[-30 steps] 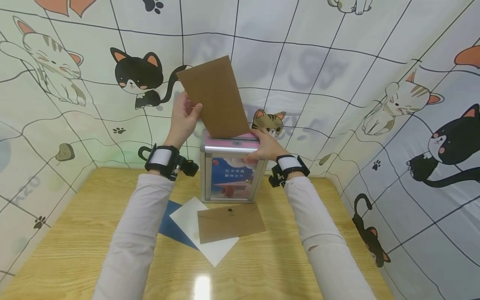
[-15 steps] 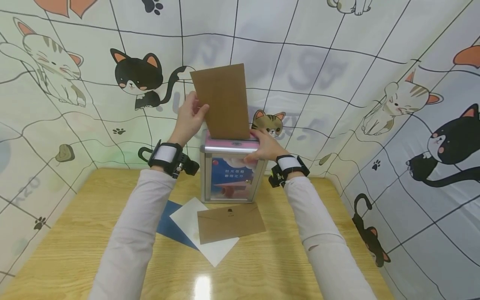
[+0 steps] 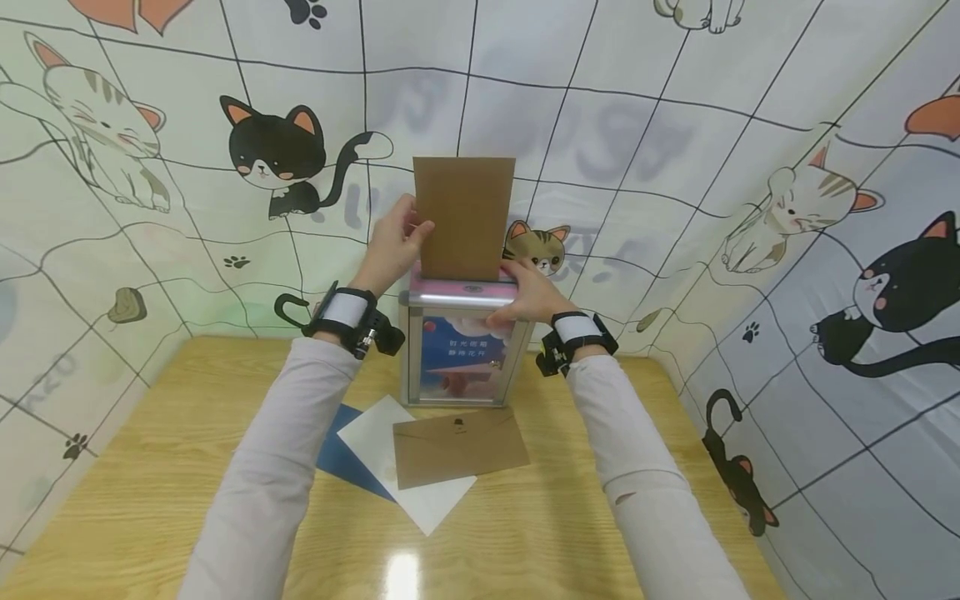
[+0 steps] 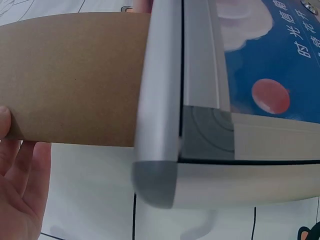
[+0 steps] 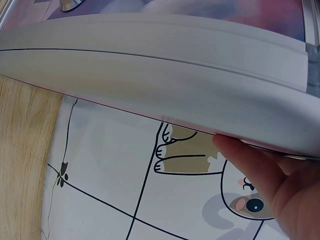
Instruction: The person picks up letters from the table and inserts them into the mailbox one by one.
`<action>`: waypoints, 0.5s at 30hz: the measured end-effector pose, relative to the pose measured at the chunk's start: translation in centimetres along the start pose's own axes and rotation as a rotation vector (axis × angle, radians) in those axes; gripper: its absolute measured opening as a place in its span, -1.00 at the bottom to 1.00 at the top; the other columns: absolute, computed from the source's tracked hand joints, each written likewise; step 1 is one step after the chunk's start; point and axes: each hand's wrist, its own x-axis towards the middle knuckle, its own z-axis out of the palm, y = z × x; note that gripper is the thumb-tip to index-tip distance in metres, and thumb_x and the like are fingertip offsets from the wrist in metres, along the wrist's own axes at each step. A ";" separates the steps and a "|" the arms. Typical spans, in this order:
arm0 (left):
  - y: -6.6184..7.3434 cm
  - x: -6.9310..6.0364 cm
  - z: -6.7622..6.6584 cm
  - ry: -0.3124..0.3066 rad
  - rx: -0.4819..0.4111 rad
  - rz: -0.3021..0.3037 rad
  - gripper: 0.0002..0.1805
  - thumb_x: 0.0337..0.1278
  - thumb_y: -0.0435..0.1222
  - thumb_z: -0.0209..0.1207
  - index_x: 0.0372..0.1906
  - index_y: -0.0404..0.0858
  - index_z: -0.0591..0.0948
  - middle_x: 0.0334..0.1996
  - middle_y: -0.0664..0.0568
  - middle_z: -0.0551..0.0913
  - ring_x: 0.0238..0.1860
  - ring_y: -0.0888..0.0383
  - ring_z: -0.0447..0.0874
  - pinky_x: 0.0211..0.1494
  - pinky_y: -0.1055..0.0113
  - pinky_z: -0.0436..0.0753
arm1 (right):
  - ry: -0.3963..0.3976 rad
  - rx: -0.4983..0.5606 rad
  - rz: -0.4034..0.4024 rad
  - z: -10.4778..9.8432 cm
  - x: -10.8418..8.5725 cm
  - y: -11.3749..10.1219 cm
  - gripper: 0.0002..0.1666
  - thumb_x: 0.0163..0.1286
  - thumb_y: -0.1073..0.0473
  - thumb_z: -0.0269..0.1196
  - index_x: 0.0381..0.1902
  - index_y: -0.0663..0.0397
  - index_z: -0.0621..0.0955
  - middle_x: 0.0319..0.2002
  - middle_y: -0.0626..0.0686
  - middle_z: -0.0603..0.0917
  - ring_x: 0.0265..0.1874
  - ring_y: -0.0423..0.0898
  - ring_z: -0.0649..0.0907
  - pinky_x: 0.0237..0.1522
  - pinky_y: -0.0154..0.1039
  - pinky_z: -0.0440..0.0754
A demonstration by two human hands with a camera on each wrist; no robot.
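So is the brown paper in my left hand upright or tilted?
Upright: in the head view, the brown paper stands over the box, its top edge level.

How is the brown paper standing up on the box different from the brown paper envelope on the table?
The upright brown paper rectangle stands at the top of the silver-framed, pink-topped box, pinched by the left hand; the flat brown paper envelope lies partly on a white paper piece, with no hand on it. The rectangle shows a plain face; the envelope shows flap lines and a small dark print. Both are brown and rectangular.
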 end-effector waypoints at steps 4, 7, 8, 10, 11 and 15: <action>-0.1 0.0 0.3 -0.014 0.023 -0.005 -0.78 0.24 -0.29 0.02 -0.08 -0.27 0.34 -0.11 -0.20 0.56 -0.15 -0.03 0.55 -0.10 0.16 0.57 | -0.002 -0.008 0.008 0.0 0.0 0.0 0.26 -0.30 -0.16 0.46 0.37 0.01 0.15 0.38 0.19 0.01 0.33 0.16 0.10 0.21 0.10 0.25; -0.1 0.0 0.5 -0.015 0.037 -0.011 -0.79 0.24 -0.29 0.02 -0.09 -0.27 0.34 -0.16 -0.18 0.57 -0.21 -0.02 0.54 -0.19 0.19 0.56 | -0.002 -0.011 0.011 0.0 -0.1 -0.1 0.26 -0.29 -0.16 0.45 0.37 0.00 0.14 0.39 0.19 -0.02 0.34 0.15 0.07 0.22 0.10 0.24; -0.1 -0.1 0.5 -0.016 0.040 -0.011 -0.80 0.24 -0.30 0.02 -0.10 -0.27 0.34 -0.17 -0.18 0.57 -0.23 -0.02 0.53 -0.21 0.19 0.56 | -0.002 -0.010 0.011 0.0 -0.1 -0.1 0.26 -0.29 -0.16 0.46 0.37 0.00 0.14 0.39 0.19 -0.02 0.34 0.15 0.07 0.22 0.10 0.23; -0.2 -0.1 0.6 -0.021 0.046 -0.011 -0.81 0.24 -0.30 0.02 -0.12 -0.27 0.34 -0.20 -0.17 0.57 -0.25 -0.01 0.53 -0.26 0.21 0.55 | -0.004 -0.005 0.013 0.0 -0.2 -0.1 0.25 -0.28 -0.15 0.46 0.38 -0.02 0.14 0.40 0.19 -0.03 0.35 0.15 0.05 0.22 0.11 0.23; -0.2 -0.1 0.7 -0.025 0.050 -0.011 -0.81 0.24 -0.30 0.02 -0.13 -0.27 0.34 -0.20 -0.17 0.57 -0.26 -0.01 0.53 -0.28 0.22 0.54 | -0.005 -0.002 0.012 0.0 -0.2 -0.2 0.25 -0.28 -0.15 0.46 0.38 -0.02 0.14 0.40 0.19 -0.03 0.35 0.15 0.05 0.22 0.11 0.23; -0.4 0.0 0.8 -0.042 0.055 -0.022 -0.83 0.24 -0.30 0.02 -0.15 -0.27 0.34 -0.18 -0.17 0.56 -0.24 0.00 0.53 -0.28 0.22 0.55 | -0.011 0.006 0.011 -0.1 -0.3 -0.3 0.23 -0.25 -0.16 0.46 0.37 -0.03 0.14 0.39 0.18 -0.03 0.34 0.15 0.07 0.21 0.10 0.25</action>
